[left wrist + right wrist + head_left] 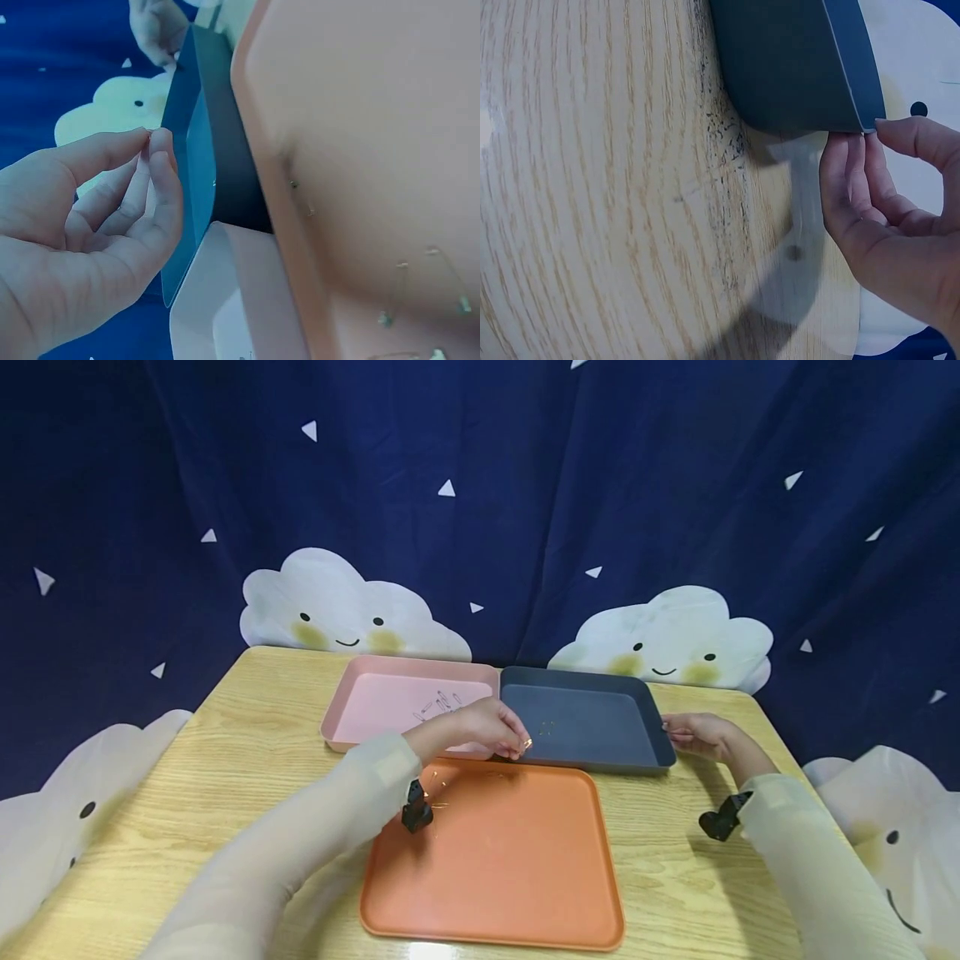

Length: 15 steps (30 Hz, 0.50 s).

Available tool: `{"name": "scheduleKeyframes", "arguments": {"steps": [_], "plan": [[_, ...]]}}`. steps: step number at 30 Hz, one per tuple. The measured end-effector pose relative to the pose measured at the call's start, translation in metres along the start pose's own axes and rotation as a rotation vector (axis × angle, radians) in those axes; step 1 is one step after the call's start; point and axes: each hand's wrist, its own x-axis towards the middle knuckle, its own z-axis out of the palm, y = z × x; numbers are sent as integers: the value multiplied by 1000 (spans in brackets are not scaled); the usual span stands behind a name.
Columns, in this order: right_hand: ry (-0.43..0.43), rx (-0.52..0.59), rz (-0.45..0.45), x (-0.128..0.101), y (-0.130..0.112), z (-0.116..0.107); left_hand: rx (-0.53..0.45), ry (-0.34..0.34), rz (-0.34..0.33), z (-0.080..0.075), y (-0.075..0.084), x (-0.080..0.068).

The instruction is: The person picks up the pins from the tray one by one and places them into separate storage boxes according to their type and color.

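Observation:
My left hand [487, 724] pinches a small gold safety pin [527, 743] between thumb and fingertips, above the near left corner of the dark grey tray [592, 760]. In the left wrist view the pin is mostly hidden by the fingertips. A few gold pins [547, 727] lie inside the dark grey tray. My right hand [697, 735] grips that tray's right wall, its thumb [900, 135] at the rim and fingers against the outside. More gold safety pins [448, 277] lie in the orange tray [495, 860], toward its far left, partly behind my left wrist.
A pink tray [341, 714] adjoins the dark grey one on the left and holds several silver safety pins [442, 702]. All three trays stand on a wooden table [225, 760]. Behind it hangs a dark blue curtain [487, 427] with clouds.

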Motion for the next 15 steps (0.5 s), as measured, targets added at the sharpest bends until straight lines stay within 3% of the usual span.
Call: {"name": "scheduleKeyframes", "arguments": {"steps": [11,15], "plan": [[-15,37,1,4,4,1,-221,17,-228,-5,18,28],[-20,41,-3,7,4,1,-194,45,-283,-11,24,41]]}}
